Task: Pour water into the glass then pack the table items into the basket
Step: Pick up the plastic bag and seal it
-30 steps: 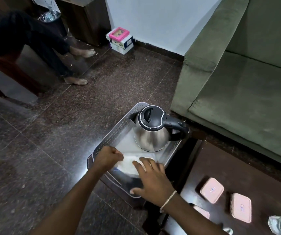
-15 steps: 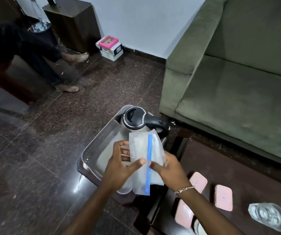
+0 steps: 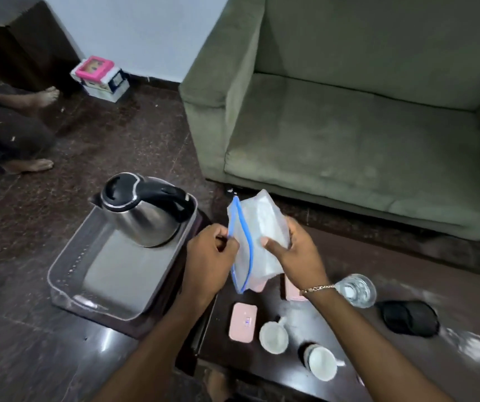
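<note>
I hold a clear zip bag (image 3: 257, 227) with a blue seal over the dark table (image 3: 363, 338). My left hand (image 3: 209, 256) pinches its blue edge; my right hand (image 3: 296, 250) grips its side. A grey basket (image 3: 67, 274) sits at the left on a low stool, with a steel kettle (image 3: 143, 216) inside. On the table are a glass of water (image 3: 356, 290), pink boxes (image 3: 243, 322), two white cups (image 3: 273, 338) and a black eye mask (image 3: 410, 317).
A green sofa (image 3: 363, 126) stands just behind the table. Another person's bare feet (image 3: 32, 165) rest on the dark floor at the left. A pink-lidded box (image 3: 99, 78) lies by the wall next to a dark wooden cabinet (image 3: 24, 44).
Both hands lifted the zip bag out of the basket and carried it right, over the table. My view swung right, showing cups, glass and eye mask.
</note>
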Tool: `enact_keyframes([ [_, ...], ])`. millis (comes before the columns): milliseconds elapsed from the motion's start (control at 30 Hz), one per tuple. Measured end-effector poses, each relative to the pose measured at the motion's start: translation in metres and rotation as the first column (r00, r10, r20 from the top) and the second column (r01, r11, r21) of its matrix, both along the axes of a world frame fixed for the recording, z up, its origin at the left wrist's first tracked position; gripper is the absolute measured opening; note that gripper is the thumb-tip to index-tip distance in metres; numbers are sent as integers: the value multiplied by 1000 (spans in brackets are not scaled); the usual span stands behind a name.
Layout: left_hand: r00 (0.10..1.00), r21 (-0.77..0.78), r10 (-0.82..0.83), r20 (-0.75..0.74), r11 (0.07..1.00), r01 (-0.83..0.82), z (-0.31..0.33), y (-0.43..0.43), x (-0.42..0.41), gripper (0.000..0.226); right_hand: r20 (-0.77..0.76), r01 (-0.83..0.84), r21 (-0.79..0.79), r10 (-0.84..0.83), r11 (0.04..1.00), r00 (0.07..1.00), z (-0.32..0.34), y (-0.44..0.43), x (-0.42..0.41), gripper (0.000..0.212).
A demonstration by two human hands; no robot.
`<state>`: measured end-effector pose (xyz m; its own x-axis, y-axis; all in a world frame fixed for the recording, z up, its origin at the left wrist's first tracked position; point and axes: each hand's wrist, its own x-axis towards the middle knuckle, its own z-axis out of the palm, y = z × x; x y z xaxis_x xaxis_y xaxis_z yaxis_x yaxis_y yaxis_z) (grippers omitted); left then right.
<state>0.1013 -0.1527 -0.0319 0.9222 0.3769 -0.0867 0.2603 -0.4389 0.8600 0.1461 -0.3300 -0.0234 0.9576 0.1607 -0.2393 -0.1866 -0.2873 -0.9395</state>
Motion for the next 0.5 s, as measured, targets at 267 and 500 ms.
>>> enact_keyframes([
  [267, 975, -187, -199, 100, 959, 214, 18, -85, 20, 40, 215, 13, -175, 25, 985, 976, 23, -77, -10, 80],
  [500, 939, 76, -312, 143, 950, 304, 27, -130, 38, 47, 485, 53, -319, 115, 946, 867, 41, -163, 5, 40],
])
